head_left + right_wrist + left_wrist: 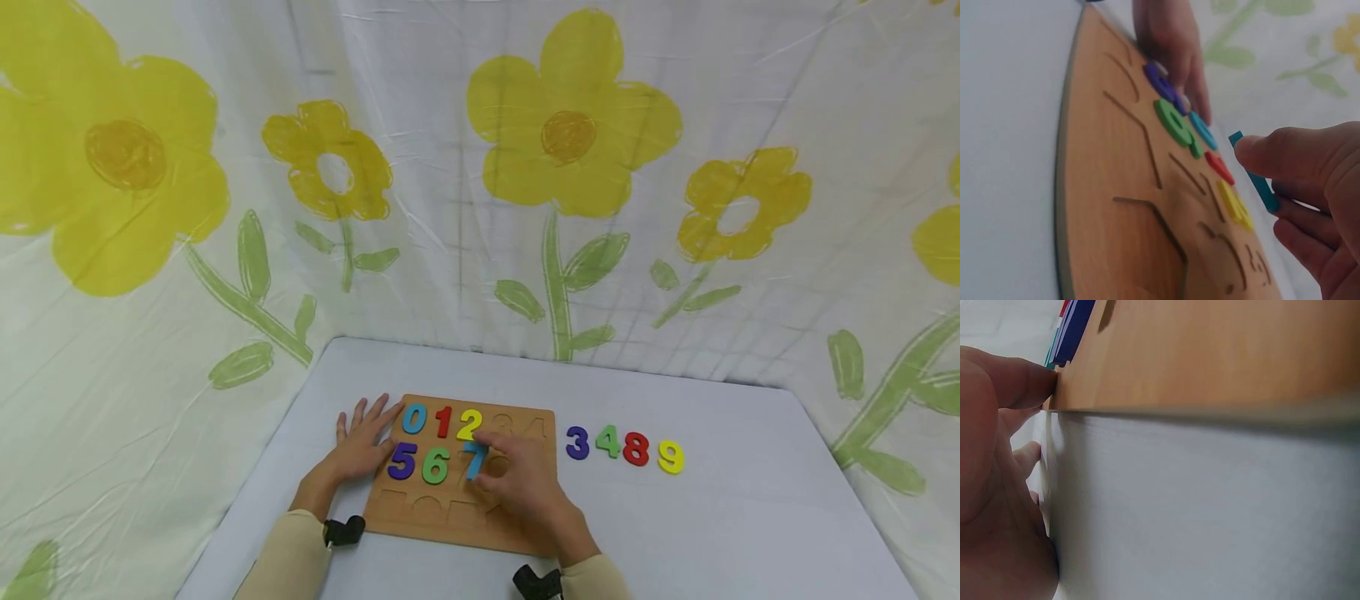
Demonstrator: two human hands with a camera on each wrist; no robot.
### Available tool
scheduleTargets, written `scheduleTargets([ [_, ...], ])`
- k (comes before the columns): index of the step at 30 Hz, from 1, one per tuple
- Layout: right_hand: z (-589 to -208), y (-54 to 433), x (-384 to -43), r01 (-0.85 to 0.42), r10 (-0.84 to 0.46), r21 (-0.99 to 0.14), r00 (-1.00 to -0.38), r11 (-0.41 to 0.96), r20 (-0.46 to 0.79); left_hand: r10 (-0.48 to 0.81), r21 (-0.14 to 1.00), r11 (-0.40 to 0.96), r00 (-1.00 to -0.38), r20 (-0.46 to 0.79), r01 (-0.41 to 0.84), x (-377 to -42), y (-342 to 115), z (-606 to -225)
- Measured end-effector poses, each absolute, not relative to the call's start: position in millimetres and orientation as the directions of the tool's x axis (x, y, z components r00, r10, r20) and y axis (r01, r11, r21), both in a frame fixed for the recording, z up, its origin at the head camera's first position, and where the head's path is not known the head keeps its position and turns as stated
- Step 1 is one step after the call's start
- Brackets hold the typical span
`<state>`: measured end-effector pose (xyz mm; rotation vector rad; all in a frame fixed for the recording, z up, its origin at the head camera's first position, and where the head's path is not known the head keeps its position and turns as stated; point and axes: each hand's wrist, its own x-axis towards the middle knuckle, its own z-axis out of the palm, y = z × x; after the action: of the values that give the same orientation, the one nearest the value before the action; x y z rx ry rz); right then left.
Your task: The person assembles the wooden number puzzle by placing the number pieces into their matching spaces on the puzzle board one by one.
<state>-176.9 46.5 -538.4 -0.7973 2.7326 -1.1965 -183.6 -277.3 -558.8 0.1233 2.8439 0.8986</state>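
A wooden number puzzle board (420, 527) lies on the table. My right hand (528, 479) pinches a light blue number 7 (476, 450) between thumb and fingers. In the right wrist view this 7 (1264, 190) shows edge-on, held just above the board. Along the board's left edge rests my left hand (356, 452), fingers spread, thumb touching the edge near the purple 5 (403, 461). The green 6 (427, 467), blue 0 (406, 418), red 1 (443, 423) and yellow 2 (474, 419) sit on the board. Part of the board is hidden under my right hand.
To the right of the board, a purple 3 (582, 444), green 4 (612, 442), red 8 (636, 448) and yellow 9 (679, 457) lie in a row on the white table (720, 533). A flower-printed curtain (450, 275) hangs behind the table.
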Motion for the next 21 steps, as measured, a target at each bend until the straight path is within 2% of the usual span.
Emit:
scheduleTargets([
  [7, -550.5, 39.7, -176.8, -0.417, -0.504, -0.720, -0.857, 0.555, 0.107, 0.126, 0.585, 0.810, -0.984, -0.126, 0.029, -183.1, -276.7, -558.7],
  [21, -564.8, 29.3, -176.3, -0.413, -0.487, -0.662, -0.870, 0.626, 0.082, 0.124, 0.616, 0.785, -0.991, -0.054, 0.065, -183.2, -278.2, -564.2],
])
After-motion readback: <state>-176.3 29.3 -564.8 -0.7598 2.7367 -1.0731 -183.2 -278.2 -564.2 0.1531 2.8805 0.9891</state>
